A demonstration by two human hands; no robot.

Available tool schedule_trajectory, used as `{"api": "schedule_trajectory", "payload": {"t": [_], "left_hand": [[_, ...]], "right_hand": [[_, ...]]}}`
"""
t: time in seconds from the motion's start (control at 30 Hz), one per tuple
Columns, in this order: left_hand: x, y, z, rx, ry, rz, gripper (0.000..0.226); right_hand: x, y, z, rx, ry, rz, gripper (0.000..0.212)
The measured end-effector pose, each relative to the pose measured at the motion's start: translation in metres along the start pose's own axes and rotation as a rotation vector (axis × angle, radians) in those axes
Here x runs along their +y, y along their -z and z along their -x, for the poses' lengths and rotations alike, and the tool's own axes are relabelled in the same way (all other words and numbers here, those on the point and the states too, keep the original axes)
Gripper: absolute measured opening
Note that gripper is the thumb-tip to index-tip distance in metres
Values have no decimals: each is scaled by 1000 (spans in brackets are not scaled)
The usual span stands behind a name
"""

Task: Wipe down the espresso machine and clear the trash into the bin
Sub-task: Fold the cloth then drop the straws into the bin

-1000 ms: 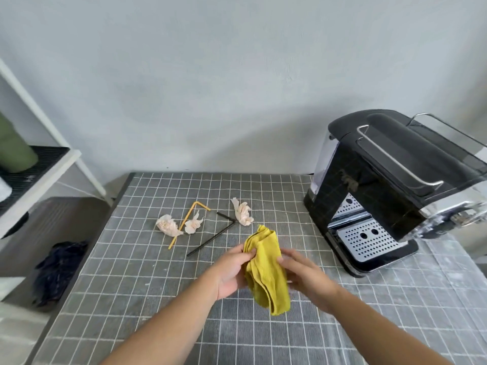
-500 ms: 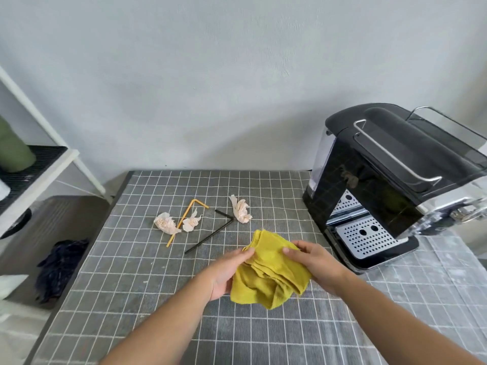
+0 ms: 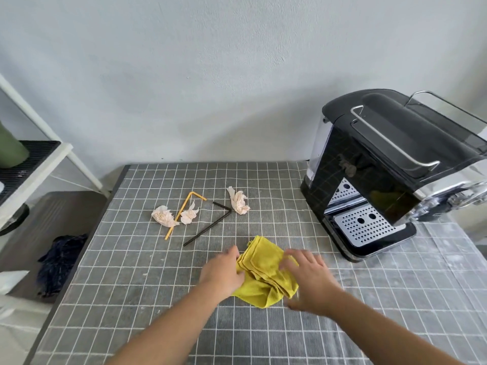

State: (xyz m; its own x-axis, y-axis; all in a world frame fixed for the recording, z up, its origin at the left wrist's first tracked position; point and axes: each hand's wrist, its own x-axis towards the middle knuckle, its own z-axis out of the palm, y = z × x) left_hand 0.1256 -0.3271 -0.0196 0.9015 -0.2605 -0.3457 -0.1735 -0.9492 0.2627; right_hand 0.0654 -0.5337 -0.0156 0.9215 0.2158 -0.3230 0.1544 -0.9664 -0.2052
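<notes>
A crumpled yellow cloth lies on the grey checked tablecloth in front of me. My left hand pinches the cloth's left edge. Blurred, my right hand is spread palm-down with fingers apart over its right side. The black espresso machine stands at the right, its perforated drip tray facing me. The trash sits mid-table: three crumpled tissues, a bent yellow straw and a bent black straw.
A white shelf with a green bottle stands at the left. Below it a dark bundle lies on a low brown surface. A grey wall runs behind the table.
The cloth has come down from hanging between my hands to lying bunched on the table. My right hand has let go of it and spread over its right side.
</notes>
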Motion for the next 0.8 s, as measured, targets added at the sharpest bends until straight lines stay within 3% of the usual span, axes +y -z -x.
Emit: {"api": "schedule_trajectory", "payload": {"t": [0.07, 0.17, 0.3, 0.4, 0.5, 0.6, 0.7, 0.8], "left_hand": [[2, 0, 0, 78, -59, -37, 47], [5, -2, -1, 115, -203, -62, 52], [17, -8, -2, 15, -356, -23, 57], [30, -6, -8, 1, -389, 6, 57], [40, 4, -12, 84, -410, 49, 35], [40, 26, -14, 84, -333, 321, 4], [30, 55, -21, 25, -257, 522, 20], [26, 95, -27, 25, -217, 709, 9]], "right_hand": [[-2, -12, 4, 32, 10, 96, 58], [-1, -17, 2, 121, 0, 31, 38], [8, -4, -1, 49, -45, -206, 17], [15, 13, -1, 91, -114, -447, 3], [17, 37, 1, 126, -136, -787, 7], [27, 55, 4, 134, -144, -1049, 8], [36, 74, 3, 224, -171, -1207, 10], [33, 105, -3, 329, -170, -1297, 14]]}}
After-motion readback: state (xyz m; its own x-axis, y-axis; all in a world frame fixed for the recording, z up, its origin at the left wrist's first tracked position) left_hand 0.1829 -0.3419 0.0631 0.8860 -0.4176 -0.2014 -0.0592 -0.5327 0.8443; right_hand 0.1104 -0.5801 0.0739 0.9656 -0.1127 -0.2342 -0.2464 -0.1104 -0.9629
